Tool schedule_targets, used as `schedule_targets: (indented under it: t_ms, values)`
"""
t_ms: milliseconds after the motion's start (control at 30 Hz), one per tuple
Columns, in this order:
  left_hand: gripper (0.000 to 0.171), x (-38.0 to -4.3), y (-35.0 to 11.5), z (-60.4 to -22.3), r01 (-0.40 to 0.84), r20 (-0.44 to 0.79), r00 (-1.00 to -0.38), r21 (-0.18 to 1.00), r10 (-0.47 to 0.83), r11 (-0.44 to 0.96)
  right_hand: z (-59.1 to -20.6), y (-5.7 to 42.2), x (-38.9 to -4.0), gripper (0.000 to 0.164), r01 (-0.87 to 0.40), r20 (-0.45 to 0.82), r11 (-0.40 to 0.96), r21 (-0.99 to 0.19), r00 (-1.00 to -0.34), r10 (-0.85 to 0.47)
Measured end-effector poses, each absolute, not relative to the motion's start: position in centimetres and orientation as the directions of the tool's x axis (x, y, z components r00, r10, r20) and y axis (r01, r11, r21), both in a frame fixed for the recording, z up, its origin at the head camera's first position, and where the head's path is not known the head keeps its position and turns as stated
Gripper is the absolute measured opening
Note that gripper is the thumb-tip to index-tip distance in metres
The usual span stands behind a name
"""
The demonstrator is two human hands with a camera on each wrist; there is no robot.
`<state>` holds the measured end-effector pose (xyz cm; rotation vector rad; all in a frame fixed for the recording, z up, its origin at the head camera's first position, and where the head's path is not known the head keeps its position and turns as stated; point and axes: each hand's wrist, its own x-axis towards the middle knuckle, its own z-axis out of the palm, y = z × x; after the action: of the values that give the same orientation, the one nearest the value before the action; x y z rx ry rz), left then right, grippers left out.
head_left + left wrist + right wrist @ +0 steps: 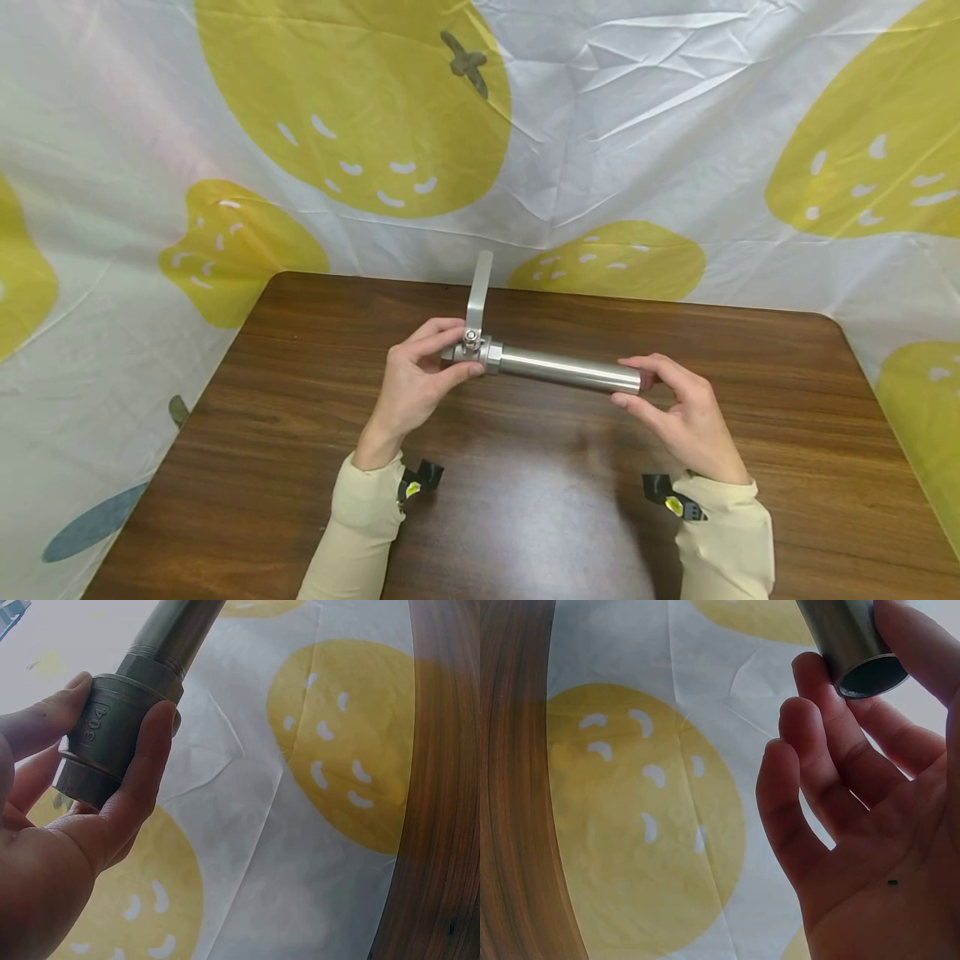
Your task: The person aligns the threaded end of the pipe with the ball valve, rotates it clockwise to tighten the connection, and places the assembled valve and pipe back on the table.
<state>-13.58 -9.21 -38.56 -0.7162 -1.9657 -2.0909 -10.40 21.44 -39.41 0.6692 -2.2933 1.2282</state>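
Note:
My left hand (416,375) grips a metal ball valve (472,353) by its body, thumb on one side and fingers on the other. A flat lever handle (478,292) stands up from the valve, pointing toward the back. In the left wrist view, "304" is stamped on the valve body (112,724). A shiny steel pipe (566,369) joins the valve at a hex collar and extends to the right. My right hand (693,417) pinches the pipe's far end between thumb and fingers. The right wrist view shows the pipe's hollow, open end (870,675).
Valve and pipe are held over a brown wooden table (285,400) with rounded back corners. Behind it hangs a white cloth (645,125) printed with yellow fruit, also covering the sides. Each sleeve carries a small black wrist device (675,500).

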Motion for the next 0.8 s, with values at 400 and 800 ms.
schedule_targets:
  t_ms: [400, 800]
  values:
    - [0.043, -13.5, -9.2, -38.6, 0.442, 0.453, -0.871, 0.891, 0.189, -0.101, -40.1, 21.8, -10.4, 0.044, -0.558, 0.541, 0.483, -0.674, -0.819, -0.191]
    - [0.043, -13.6, -9.2, -38.5, 0.444, 0.456, -0.868, 0.89, 0.193, -0.105, -37.8, 20.5, -9.6, 0.038, -0.585, 0.569, 0.472, -0.659, -0.799, -0.196]
